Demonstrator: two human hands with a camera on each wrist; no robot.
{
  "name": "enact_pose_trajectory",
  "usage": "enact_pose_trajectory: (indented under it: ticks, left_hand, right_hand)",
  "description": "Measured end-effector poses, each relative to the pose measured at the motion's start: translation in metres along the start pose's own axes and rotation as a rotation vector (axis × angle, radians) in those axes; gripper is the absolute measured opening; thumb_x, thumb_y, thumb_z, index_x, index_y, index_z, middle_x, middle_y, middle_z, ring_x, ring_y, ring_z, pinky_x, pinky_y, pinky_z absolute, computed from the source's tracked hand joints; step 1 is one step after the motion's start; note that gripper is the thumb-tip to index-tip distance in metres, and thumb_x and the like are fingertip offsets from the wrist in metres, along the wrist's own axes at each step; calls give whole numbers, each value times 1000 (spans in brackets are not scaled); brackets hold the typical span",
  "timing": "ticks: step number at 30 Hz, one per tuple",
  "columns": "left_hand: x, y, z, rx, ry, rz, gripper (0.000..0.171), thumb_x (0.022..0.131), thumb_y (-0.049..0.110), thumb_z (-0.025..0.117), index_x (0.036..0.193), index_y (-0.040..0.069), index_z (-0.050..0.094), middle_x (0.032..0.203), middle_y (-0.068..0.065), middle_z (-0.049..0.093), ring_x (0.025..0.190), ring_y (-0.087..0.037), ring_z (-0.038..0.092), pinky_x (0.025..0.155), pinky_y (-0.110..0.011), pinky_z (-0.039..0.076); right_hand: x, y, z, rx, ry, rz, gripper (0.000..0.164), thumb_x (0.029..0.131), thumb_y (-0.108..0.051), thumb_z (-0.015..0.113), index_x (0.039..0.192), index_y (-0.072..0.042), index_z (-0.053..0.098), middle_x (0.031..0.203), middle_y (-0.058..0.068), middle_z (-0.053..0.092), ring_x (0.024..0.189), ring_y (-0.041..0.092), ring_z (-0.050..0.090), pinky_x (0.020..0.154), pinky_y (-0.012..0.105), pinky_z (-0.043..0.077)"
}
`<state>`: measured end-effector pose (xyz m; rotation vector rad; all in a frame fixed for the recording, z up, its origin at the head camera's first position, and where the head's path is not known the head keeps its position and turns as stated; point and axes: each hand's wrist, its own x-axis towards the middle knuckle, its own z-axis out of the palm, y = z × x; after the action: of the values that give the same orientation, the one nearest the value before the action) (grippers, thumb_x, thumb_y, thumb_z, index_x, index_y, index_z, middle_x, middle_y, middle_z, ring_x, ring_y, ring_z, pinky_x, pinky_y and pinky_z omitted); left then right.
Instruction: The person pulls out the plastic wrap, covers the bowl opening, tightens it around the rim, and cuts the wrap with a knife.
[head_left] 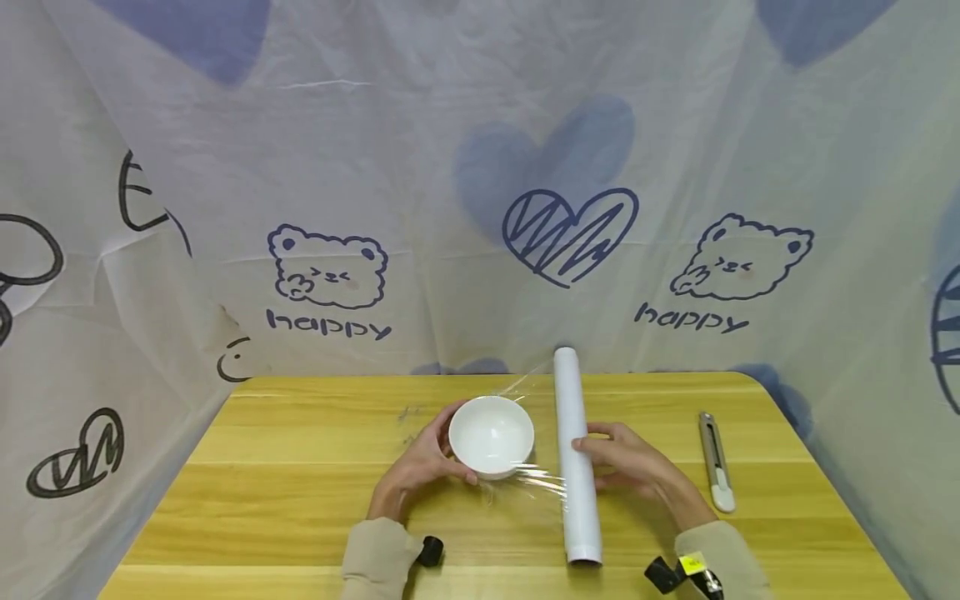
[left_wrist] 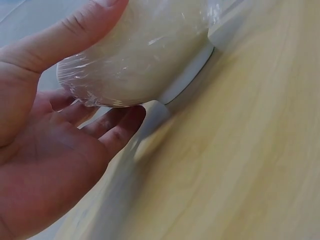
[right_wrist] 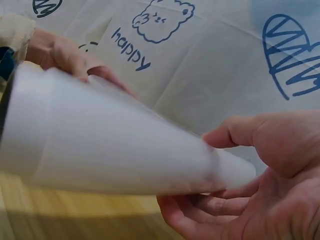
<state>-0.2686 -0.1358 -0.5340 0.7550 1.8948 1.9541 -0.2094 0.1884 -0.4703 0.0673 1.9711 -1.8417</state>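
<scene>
A white bowl [head_left: 492, 437] stands near the middle of the wooden table, with clear plastic wrap [left_wrist: 150, 40] stretched over its side. My left hand [head_left: 424, 463] grips the bowl from its left, thumb at the near side and fingers behind. To the bowl's right is a long white roll of plastic wrap [head_left: 576, 475], pointing away from me. My right hand [head_left: 628, 463] holds the roll near its middle, thumb on top and fingers beneath in the right wrist view. A sheet of film [head_left: 542, 482] runs between the bowl and the roll.
A box cutter [head_left: 717, 463] with a white end lies on the table [head_left: 285, 492] to the right of my right hand. A white cloth [head_left: 420, 167] printed with hearts and bears hangs behind the table and along both sides.
</scene>
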Motion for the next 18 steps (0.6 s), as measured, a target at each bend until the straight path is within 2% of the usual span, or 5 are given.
enact_pose_trajectory:
  ticks: [5,8,11,18]
  left_hand:
    - [0,-3,-2,10,-20,22,111,59,1,89,148,6,23,147,-17,32,131,-32,38,103,-29,40]
    - [0,-5,-1,15,-9,32,111,58,2,89,148,7,24,147,-15,33,130,-31,40,102,-30,41]
    - [0,-6,0,9,3,41,111,58,1,89,147,6,25,146,-15,34,129,-31,40,102,-30,41]
    - [0,-3,4,-4,30,14,111,57,-4,88,148,8,25,147,-14,33,130,-30,39,104,-31,39]
  right_hand:
    - [-4,-9,-5,-25,22,-13,73,88,-27,66,141,6,29,117,22,56,100,29,60,79,45,55]
    - [-4,-9,-8,-51,30,-26,72,87,-27,68,140,5,31,114,22,58,97,28,60,78,45,55]
    - [-3,-5,-10,-67,42,-14,71,87,-26,69,139,6,32,113,22,58,93,28,61,77,44,55]
    - [7,14,-14,-104,70,15,73,86,-26,69,139,6,29,114,25,55,90,28,61,73,44,56]
